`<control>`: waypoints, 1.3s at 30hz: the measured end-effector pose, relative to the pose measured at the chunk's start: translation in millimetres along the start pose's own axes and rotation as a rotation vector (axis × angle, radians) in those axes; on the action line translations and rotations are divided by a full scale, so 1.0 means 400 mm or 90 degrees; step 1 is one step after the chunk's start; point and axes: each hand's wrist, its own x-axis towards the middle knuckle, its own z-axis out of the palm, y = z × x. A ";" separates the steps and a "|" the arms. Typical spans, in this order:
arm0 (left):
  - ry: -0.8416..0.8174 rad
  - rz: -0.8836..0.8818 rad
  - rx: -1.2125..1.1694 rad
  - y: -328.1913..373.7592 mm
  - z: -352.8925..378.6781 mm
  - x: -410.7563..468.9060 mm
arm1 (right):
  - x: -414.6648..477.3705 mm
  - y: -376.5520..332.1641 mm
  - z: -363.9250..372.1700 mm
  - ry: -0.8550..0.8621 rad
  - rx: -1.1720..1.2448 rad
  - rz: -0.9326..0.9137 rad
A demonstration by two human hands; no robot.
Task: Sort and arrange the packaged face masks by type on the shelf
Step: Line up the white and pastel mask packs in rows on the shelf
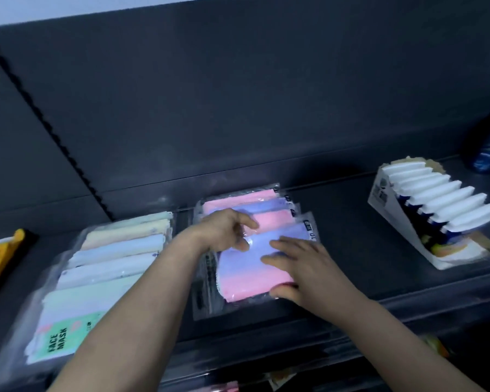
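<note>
Shiny clear packs of pink and purple face masks (255,267) overlapping on dark shelf (365,250), left hand (227,232) pinching top pack's edge, right hand (303,267) flat, fingers spread on it

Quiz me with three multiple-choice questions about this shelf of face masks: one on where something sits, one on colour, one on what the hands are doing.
1. Where is the white display box?
A. right of the pink packs
B. left of them
C. on top of them

2. The front pack under the hands is coloured:
A. black
B. lilac and pink
C. orange

3. The right hand is:
A. in the air
B. lying on the front pack
C. inside the box

Answers: 1 A, it stands at the shelf's right end. 2 B, lilac fades into pink. 3 B, palm down; the left hand pinches the wrapper.
</note>
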 end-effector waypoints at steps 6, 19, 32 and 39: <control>0.081 0.013 0.154 -0.044 0.002 0.009 | 0.023 -0.009 0.004 0.029 0.104 0.019; 0.037 -0.089 0.189 -0.044 0.016 0.051 | 0.009 -0.038 0.014 -0.055 0.113 0.077; 0.045 -0.044 0.152 -0.100 0.044 0.023 | 0.039 -0.017 -0.002 -0.096 0.196 0.239; 0.172 -0.166 0.086 -0.051 0.041 -0.001 | 0.075 0.034 -0.032 0.018 0.270 0.316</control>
